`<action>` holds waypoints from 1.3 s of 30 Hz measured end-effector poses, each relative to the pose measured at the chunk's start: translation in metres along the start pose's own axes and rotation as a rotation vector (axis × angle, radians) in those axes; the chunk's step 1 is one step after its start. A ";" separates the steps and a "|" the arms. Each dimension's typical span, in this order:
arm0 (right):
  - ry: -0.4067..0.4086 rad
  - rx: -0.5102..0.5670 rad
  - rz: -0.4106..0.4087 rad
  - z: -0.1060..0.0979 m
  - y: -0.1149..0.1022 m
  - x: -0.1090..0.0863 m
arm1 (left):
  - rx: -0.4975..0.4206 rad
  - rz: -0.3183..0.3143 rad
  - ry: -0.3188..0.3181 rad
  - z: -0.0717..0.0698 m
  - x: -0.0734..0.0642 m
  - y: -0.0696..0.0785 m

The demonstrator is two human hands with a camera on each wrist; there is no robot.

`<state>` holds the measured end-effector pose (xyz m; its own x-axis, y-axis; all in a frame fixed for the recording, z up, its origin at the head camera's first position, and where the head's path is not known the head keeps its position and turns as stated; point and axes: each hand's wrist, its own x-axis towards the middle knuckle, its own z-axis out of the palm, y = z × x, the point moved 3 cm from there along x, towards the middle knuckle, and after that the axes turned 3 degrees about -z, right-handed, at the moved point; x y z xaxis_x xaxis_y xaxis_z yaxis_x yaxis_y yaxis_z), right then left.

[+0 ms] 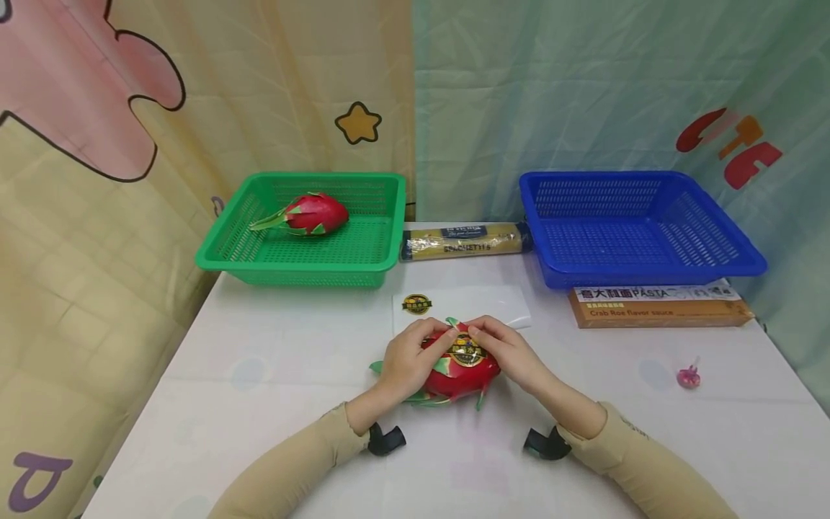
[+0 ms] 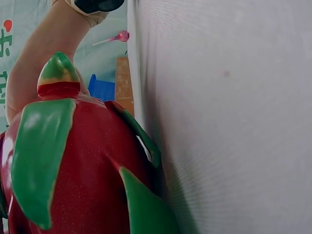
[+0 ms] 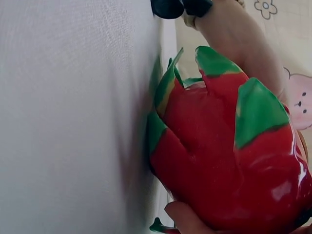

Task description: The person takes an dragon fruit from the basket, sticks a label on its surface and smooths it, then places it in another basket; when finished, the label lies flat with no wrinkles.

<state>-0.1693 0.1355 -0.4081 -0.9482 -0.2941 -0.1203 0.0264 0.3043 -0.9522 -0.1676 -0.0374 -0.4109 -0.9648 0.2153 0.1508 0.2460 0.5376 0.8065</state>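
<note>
A red dragon fruit (image 1: 462, 376) is clasped between the left hand (image 1: 408, 357) and the right hand (image 1: 511, 352), both curled round its sides, with thumbs placed by the black-and-gold label (image 1: 468, 351). If pressed unevenly over the curved skin, the label could be creased or left lifting. A white sheet (image 1: 483, 306) is laid just beyond; past the left hand, a second fruit (image 1: 320, 215) is held in a green basket (image 1: 298, 277).

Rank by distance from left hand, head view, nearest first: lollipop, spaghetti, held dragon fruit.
1. Held dragon fruit: touching the left hand, on its right.
2. Spaghetti: ahead, slightly right.
3. Lollipop: far off to the right.
</note>
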 end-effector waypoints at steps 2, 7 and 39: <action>-0.012 -0.018 -0.011 -0.001 0.000 0.001 | 0.016 0.013 -0.007 -0.001 0.001 0.000; -0.053 -0.046 -0.032 -0.003 0.002 0.002 | 0.062 0.011 -0.056 -0.001 0.003 -0.001; -0.253 -0.012 -0.139 -0.016 0.008 0.008 | 0.125 0.178 -0.094 0.005 -0.004 -0.003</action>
<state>-0.1823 0.1502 -0.4122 -0.8330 -0.5504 -0.0564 -0.1036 0.2553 -0.9613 -0.1643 -0.0360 -0.4164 -0.8938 0.3875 0.2257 0.4267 0.5801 0.6938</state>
